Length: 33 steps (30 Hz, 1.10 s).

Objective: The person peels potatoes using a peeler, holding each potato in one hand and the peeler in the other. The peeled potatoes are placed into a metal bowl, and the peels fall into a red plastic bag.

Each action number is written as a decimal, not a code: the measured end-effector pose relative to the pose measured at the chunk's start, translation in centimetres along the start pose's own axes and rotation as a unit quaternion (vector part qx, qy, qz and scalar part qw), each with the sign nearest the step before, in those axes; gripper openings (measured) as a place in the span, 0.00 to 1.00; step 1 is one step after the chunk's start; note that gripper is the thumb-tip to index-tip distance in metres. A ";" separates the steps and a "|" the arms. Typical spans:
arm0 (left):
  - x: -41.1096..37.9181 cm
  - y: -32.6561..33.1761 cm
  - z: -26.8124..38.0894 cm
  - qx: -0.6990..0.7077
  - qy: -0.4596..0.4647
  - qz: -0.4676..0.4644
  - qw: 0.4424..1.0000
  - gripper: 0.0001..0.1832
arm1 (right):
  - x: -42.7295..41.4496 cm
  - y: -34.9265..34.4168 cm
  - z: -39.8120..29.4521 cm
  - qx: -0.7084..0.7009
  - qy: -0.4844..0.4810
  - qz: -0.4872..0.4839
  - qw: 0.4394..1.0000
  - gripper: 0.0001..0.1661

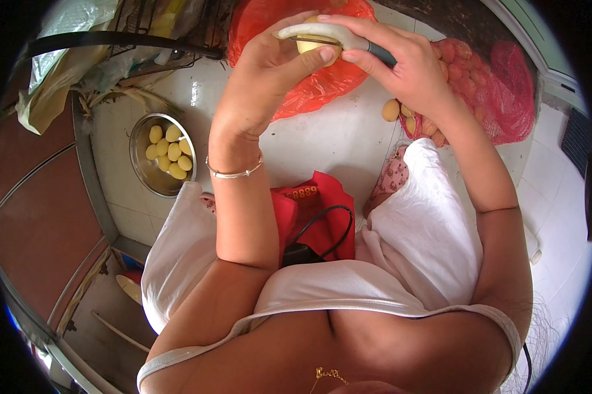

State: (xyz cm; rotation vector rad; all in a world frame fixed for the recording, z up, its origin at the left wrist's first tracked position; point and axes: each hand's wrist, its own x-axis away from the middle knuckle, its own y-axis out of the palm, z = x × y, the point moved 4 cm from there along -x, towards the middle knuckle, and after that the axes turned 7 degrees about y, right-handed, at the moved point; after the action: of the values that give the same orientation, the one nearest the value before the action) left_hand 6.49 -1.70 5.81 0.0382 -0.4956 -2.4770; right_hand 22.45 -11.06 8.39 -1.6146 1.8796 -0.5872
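Near the top of the view my left hand (271, 69) grips a pale yellow peeled potato (308, 47), thumb on its near side. My right hand (399, 64) is closed around a peeler (350, 37) with a white curved frame and a dark green handle. Its metal blade lies across the potato. My fingers cover parts of both things. Below the hands an orange-red plastic bag (306, 96) is spread on the floor; what it holds is hidden. To the left, a steel bowl (138, 170) contains several peeled potatoes (163, 147).
On the right, a pink mesh sack (510, 98) holds many unpeeled potatoes, with a loose potato (390, 110) beside it. A red bag (338, 189) with a black cord lies between my legs. A wire rack (138, 29) with plastic bags stands upper left, near brown cabinets (45, 207).
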 end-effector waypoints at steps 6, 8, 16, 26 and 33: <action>0.3 -0.3 0.0 0.015 -0.002 0.018 1.000 0.28 | 0.0 -0.4 0.6 0.000 0.012 -0.012 1.000 0.25; 0.4 -0.1 0.5 0.021 0.005 0.011 1.000 0.27 | 0.1 -0.6 0.7 0.005 0.015 -0.006 1.000 0.25; 0.4 -0.1 0.0 0.040 -0.011 0.027 0.999 0.25 | 0.1 -2.1 -0.8 0.094 0.112 -0.016 0.989 0.26; 0.2 -0.2 -0.3 0.037 0.005 0.044 0.998 0.28 | 0.2 -2.3 0.6 0.053 0.073 0.063 0.994 0.30; -0.2 -0.3 -1.6 0.005 -0.001 0.105 0.994 0.29 | 0.2 -1.6 0.6 0.027 0.071 0.078 0.994 0.29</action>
State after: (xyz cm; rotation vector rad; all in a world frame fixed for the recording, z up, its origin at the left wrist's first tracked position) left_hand 6.72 -1.92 4.26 -0.0122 -0.4879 -2.2687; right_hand 24.01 -11.53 9.03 -1.4081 2.0515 -0.6946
